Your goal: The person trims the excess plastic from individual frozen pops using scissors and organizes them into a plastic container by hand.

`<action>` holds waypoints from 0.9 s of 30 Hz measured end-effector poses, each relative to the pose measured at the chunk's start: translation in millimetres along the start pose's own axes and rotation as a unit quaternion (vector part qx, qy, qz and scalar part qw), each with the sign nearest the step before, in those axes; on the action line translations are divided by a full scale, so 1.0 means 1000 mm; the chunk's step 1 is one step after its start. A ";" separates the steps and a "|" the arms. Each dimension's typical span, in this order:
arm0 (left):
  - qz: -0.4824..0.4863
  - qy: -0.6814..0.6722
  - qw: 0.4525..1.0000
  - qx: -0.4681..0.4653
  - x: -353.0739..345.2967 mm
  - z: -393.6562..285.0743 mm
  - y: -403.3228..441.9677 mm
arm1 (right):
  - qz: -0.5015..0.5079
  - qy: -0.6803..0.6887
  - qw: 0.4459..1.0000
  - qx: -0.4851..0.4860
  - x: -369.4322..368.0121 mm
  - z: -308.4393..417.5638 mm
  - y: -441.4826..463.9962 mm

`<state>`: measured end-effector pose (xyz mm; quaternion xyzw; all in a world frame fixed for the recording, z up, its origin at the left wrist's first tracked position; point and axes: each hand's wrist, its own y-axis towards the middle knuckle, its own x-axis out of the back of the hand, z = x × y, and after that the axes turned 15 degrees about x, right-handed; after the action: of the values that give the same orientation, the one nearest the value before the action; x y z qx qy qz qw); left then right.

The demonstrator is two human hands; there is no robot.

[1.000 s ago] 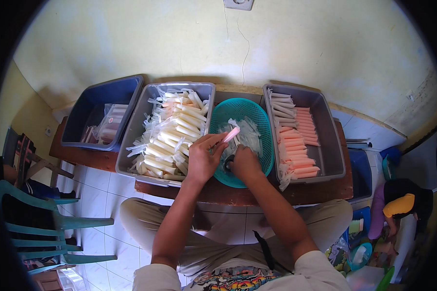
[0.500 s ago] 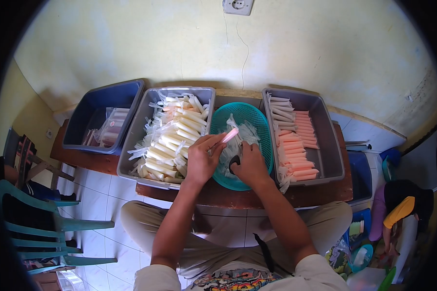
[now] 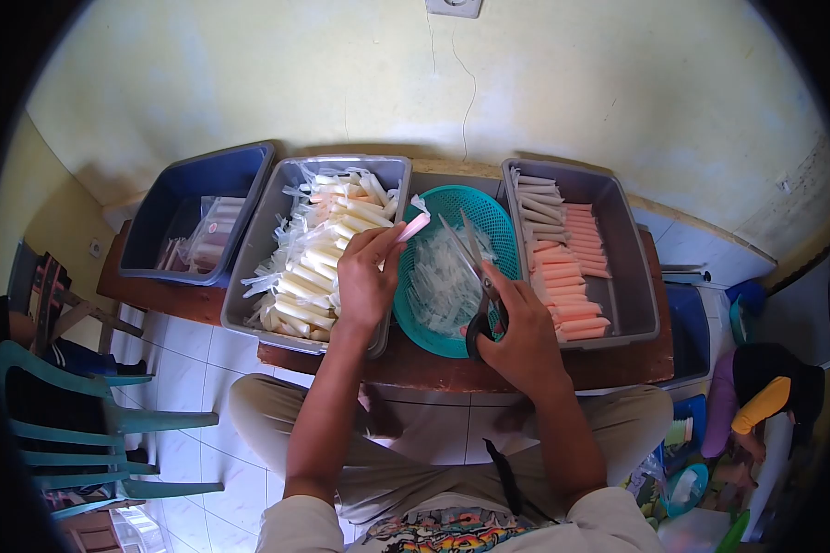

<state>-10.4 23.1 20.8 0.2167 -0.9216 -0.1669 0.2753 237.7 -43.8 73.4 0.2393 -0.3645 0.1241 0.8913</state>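
My left hand [image 3: 367, 275] is closed on a pink filled plastic tube [image 3: 415, 226], whose clear wrapper end sticks up near the left rim of the green basket [image 3: 510, 241]. Scissors [image 3: 473, 247] with black handles are in my right hand [image 3: 523, 339], their blades parted over that basket. Clear plastic scraps [image 3: 447, 286] lie inside it. Left of the basket, a grey tub [image 3: 242, 293] holds a heap of cream-coloured tubes [image 3: 302, 293]. On the right, another grey tub [image 3: 638, 276] holds rows of pink tubes [image 3: 563, 281] and pale tubes [image 3: 537, 205].
A dark blue tub [image 3: 148, 221] with packed tubes stands at the far left of the brown bench [image 3: 415, 373]. Green plastic chairs [image 3: 120, 424] are at the lower left. Another person [image 3: 765, 387] bends down at the right, near blue containers on the floor.
My left hand has moved slightly left with the pink tube. My right hand has moved right and down, and the scissors now show with their blades apart, away from the tube.
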 end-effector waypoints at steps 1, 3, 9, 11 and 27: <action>0.000 0.008 1.000 -0.001 -0.001 0.001 -0.001 | 0.008 0.001 1.000 0.011 0.003 0.003 -0.002; -0.001 0.008 1.000 -0.002 -0.002 0.001 -0.003 | 0.020 0.005 1.000 0.003 0.010 0.014 -0.005; 0.007 0.012 0.999 -0.030 -0.009 -0.003 -0.012 | 0.029 -0.035 0.999 0.011 0.000 0.006 -0.010; 0.011 0.014 0.999 -0.037 -0.010 -0.005 -0.016 | 0.025 -0.049 0.998 0.015 -0.005 0.003 -0.010; 0.052 0.008 0.997 -0.049 -0.012 -0.004 -0.024 | 0.035 -0.024 0.999 -0.024 -0.025 -0.006 -0.006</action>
<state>8.3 8.2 8.5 0.1559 -0.9202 -0.1950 0.3016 226.3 -47.1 49.3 0.2075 -0.3964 0.1406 0.8832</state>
